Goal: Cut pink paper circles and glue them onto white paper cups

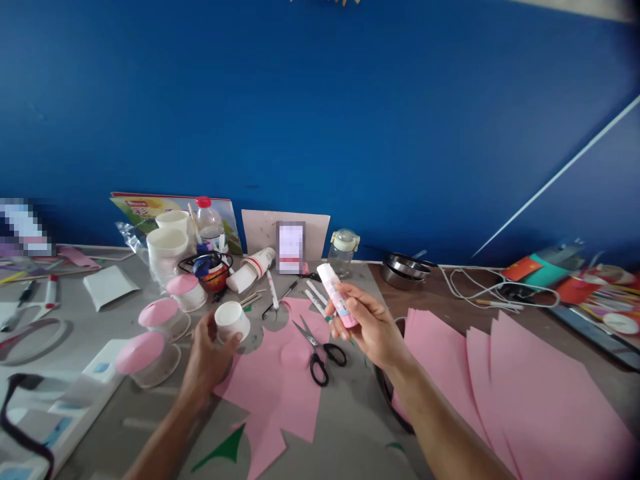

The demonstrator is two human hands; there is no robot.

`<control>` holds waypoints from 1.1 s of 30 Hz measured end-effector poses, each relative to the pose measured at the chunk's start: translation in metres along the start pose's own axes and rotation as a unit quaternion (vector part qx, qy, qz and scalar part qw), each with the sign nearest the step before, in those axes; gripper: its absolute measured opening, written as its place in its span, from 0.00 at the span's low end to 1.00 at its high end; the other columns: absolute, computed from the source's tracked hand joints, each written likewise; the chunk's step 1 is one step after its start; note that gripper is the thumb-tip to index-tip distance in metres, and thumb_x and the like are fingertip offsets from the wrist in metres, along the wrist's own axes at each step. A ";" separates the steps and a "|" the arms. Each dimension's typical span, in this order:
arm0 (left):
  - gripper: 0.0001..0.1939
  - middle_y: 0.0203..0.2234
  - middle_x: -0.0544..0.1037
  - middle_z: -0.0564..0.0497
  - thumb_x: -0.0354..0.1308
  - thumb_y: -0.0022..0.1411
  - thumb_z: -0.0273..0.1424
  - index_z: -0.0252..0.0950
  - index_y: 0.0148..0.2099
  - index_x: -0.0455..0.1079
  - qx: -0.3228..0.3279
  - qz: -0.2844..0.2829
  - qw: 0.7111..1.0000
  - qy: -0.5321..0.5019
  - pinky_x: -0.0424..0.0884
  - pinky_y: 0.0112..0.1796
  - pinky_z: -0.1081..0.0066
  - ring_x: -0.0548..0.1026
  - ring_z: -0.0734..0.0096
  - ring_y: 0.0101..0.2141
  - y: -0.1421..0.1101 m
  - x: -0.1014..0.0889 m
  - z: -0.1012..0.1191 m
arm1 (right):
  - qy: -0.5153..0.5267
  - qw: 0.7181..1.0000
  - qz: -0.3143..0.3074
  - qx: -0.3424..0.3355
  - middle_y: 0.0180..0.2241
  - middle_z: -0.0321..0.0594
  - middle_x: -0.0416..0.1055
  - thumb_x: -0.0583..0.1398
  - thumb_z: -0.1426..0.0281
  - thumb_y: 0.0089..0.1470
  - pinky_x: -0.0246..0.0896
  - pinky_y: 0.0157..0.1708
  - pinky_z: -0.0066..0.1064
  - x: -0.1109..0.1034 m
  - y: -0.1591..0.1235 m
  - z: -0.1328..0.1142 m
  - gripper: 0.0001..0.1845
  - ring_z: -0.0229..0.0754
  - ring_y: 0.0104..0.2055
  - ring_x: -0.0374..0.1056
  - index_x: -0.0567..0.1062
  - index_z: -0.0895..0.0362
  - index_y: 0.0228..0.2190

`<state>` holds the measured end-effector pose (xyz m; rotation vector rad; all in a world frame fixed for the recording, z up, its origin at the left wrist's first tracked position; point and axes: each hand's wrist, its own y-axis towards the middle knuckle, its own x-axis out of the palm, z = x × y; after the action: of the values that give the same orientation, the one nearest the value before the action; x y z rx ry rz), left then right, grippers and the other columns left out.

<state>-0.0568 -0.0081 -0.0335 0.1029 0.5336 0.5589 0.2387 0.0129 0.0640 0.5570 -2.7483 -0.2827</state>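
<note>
My left hand (213, 353) has its thumb and fingers around a small white paper cup (232, 322), which stands bottom up. In my right hand (367, 320) is a glue stick (336, 293) with a white cap end and a pink base, tilted up to the left. Beneath both hands lies cut pink paper (270, 373) with curved notches. Black-handled scissors (319, 350) rest on it, blades partly spread. Left of my left hand stand several cups topped with pink paper, among them a front cup (143, 357) and a back cup (185, 292).
A stack of pink sheets (450, 373) spreads at the right. Behind are a glass jar (344, 250), a propped phone (291, 248), a red-capped bottle (207, 220) and stacked white cups (167, 250). Metal bowls (404, 270) and a white cable (470, 287) lie at back right.
</note>
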 end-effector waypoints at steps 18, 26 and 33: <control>0.21 0.43 0.74 0.45 0.57 0.55 0.33 0.38 0.52 0.63 0.219 -0.108 0.965 0.091 0.65 0.45 0.57 0.69 0.55 0.44 -0.033 0.047 0.061 | -0.015 0.996 0.080 -0.022 0.22 0.28 0.60 0.63 0.56 0.50 0.53 0.21 0.28 -0.004 -0.019 0.018 0.26 0.29 0.17 0.50 0.68 0.53 0.49; 0.28 0.48 0.72 0.40 0.56 0.52 0.26 0.38 0.56 0.58 0.329 -0.104 0.931 0.116 0.60 0.50 0.55 0.69 0.52 0.49 -0.041 0.056 0.050 | -0.179 0.978 0.111 -0.007 0.19 0.31 0.61 0.58 0.54 0.55 0.48 0.19 0.25 0.005 -0.021 0.034 0.24 0.32 0.19 0.53 0.72 0.60 0.45; 0.26 0.49 0.72 0.39 0.56 0.54 0.26 0.36 0.56 0.58 0.339 -0.103 0.926 0.129 0.59 0.50 0.55 0.67 0.52 0.50 -0.044 0.056 0.048 | -0.306 0.946 0.101 -0.038 0.22 0.36 0.68 0.59 0.56 0.52 0.55 0.20 0.25 0.030 0.000 0.022 0.20 0.33 0.20 0.57 0.77 0.61 0.36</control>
<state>0.0287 -0.0135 -0.0281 0.6320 0.9701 0.1603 0.2051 0.0039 0.0514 0.1741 -3.3350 -0.5949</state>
